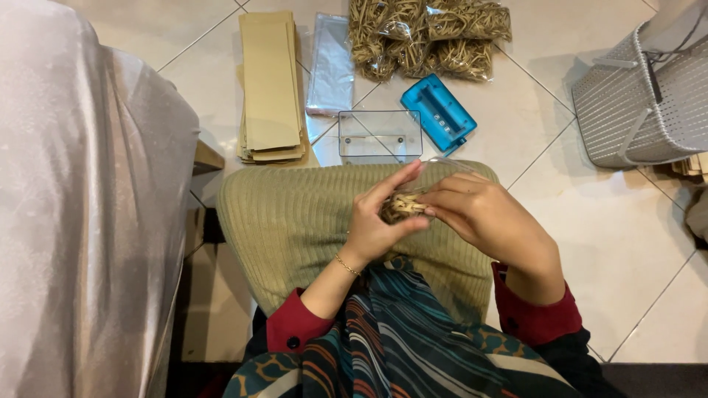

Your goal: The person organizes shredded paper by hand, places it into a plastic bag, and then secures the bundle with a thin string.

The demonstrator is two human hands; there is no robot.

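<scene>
Far to the left of both hands, a shiny grey cloth (81, 199) is hanging. Beyond the left hand, a stack of tan paper sleeves (271, 88) is lying on the tiled floor (612, 236), with a clear plastic box (380, 136) nearer the fingers. The left hand (376, 221) is curling closed around a small bundle of tan rubber bands (400, 206), and the right hand (487, 217) is pinching the same bundle from the other side, over a green ribbed cushion (295, 221). Beyond the right hand, a blue tray (437, 112) is lying; farther right, a grey basket (641, 103) is standing.
</scene>
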